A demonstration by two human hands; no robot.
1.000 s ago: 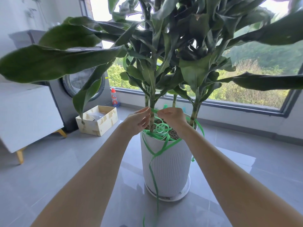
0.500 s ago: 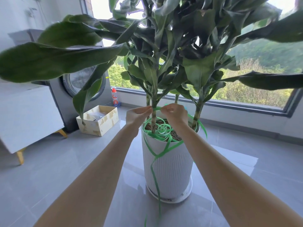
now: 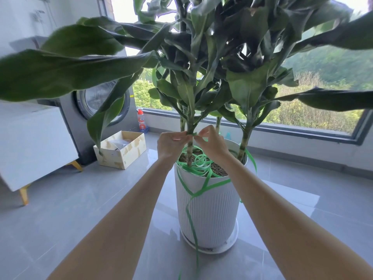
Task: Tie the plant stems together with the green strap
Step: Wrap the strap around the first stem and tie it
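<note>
Green strap [image 3: 214, 186] trails down the front of the white pot [image 3: 212, 215] and lies coiled on its soil. Just above the pot's rim, the left hand [image 3: 170, 145] and right hand [image 3: 212, 144] each pinch the strap with curled fingertips at the front stem [image 3: 189, 152]. Left of the pot, farther back, sit a cardboard box [image 3: 121, 152] and a washing machine [image 3: 101, 106].

- White ribbed pot [image 3: 207, 209] stands on grey tiled floor [image 3: 80, 209], before the wide window [image 3: 302, 110].
- Green plastic strap [image 3: 198, 168] lies coiled in the pot, trailing over its rim.
- Open cardboard box [image 3: 121, 152] sits left of the pot, before grey washing machine [image 3: 68, 118].
</note>
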